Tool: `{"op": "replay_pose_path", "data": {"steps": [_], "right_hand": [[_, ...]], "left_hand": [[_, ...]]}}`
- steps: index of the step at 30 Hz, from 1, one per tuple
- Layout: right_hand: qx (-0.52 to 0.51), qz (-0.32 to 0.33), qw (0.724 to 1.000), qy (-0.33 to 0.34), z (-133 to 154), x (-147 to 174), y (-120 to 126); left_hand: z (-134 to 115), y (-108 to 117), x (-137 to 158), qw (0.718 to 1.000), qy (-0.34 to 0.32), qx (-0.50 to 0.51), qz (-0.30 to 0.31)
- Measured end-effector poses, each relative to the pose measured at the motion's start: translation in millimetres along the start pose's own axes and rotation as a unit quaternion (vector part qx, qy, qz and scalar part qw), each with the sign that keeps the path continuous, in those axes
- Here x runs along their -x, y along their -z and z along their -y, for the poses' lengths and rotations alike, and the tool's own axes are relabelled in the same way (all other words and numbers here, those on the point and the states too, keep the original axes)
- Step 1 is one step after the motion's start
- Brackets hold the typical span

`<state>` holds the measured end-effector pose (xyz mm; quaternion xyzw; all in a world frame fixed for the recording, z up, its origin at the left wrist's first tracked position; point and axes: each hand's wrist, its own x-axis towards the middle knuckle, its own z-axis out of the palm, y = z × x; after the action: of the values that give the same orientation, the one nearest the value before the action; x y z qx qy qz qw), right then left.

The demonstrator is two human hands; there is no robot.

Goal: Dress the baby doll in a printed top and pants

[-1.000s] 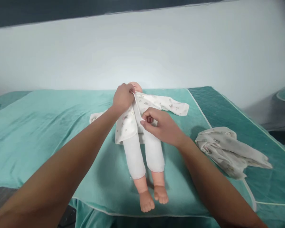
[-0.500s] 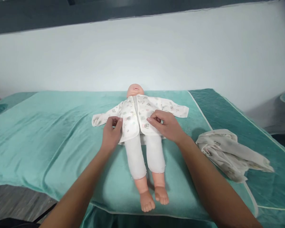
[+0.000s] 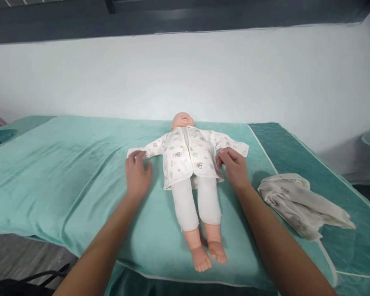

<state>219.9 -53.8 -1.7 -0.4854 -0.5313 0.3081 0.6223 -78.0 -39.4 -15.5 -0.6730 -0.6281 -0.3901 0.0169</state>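
In the head view, a doll (image 3: 195, 201) lies on its back on a pale teal cloth (image 3: 80, 176), its head toward the white wall (image 3: 185, 74) and its bare pink feet toward the viewer. Its legs are plain white with a soft, cloth-like look. It wears a white jacket (image 3: 178, 164) with long sleeves spread outward, rounded front corners and a front that gapes in a V at the neck; small grey and pink motifs dot the fabric, too small to tell whether any are lettering. The left hand (image 3: 137, 174) has its thumb held away from loosely bent fingers at one cuff. The right hand (image 3: 233, 166) is curled beside the jacket's other side; whether it pinches fabric cannot be told. Near the right forearm lies a crumpled, pale printed garment (image 3: 302, 203).
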Motion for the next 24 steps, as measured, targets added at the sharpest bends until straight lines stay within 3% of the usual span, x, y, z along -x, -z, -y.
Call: {"op": "replay_pose_path", "data": {"steps": [4,7,14,20,24], "right_hand": [[0.038,-0.230,0.972,-0.027,-36,-24,20],[0.067,-0.283,0.953,-0.085,-60,-35,37],[0.190,-0.234,0.945,-0.126,-67,-40,39],[0.306,-0.161,0.933,-0.098,-69,-59,37],[0.304,-0.169,0.932,-0.104,-72,-67,40]], "left_hand": [[43,-4,-25,0.985,0.047,-0.146,0.083],[52,-6,-33,0.973,0.058,-0.182,0.130],[55,-7,-44,0.973,0.079,-0.182,0.114],[58,4,-35,0.970,0.121,-0.190,0.090],[57,6,-29,0.973,0.129,-0.179,0.065]]}}
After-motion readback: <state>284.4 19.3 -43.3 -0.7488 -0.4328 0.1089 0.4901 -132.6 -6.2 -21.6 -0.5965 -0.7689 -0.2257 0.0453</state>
